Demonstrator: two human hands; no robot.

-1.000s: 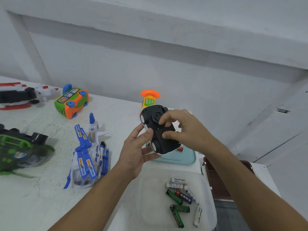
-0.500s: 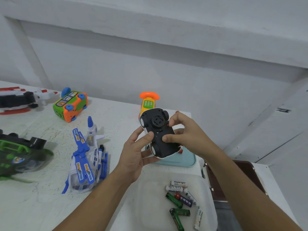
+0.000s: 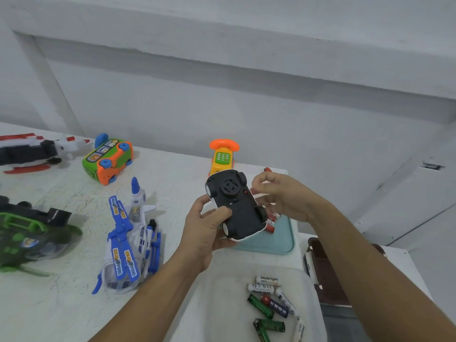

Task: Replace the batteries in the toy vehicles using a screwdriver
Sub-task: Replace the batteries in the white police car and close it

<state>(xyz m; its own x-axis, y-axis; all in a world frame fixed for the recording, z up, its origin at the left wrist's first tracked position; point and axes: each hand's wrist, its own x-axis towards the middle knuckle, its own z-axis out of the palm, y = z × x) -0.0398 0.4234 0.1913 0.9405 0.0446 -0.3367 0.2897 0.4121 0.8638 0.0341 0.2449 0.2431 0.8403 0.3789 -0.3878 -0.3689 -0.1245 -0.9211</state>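
The black-bottomed white plastic toy car (image 3: 234, 206) is held underside up above the right part of the white tabletop (image 3: 172, 176), in front of a teal tray (image 3: 283, 239). Along the left edge lie a red, white and black toy aircraft (image 3: 32, 151) and a blurred green and black toy vehicle (image 3: 29, 233), then an orange and green toy bus (image 3: 108, 159) and a blue and white toy plane (image 3: 130, 235). The left hand (image 3: 204, 230) grips the car's near left side, an orange and yellow toy telephone (image 3: 222, 156) stands behind it, the right hand (image 3: 283, 198) hovers just beside its right side with fingers curled, whether pinching anything I cannot tell, and a clear plastic tub (image 3: 222, 304) at the near edge holds loose batteries (image 3: 271, 302).
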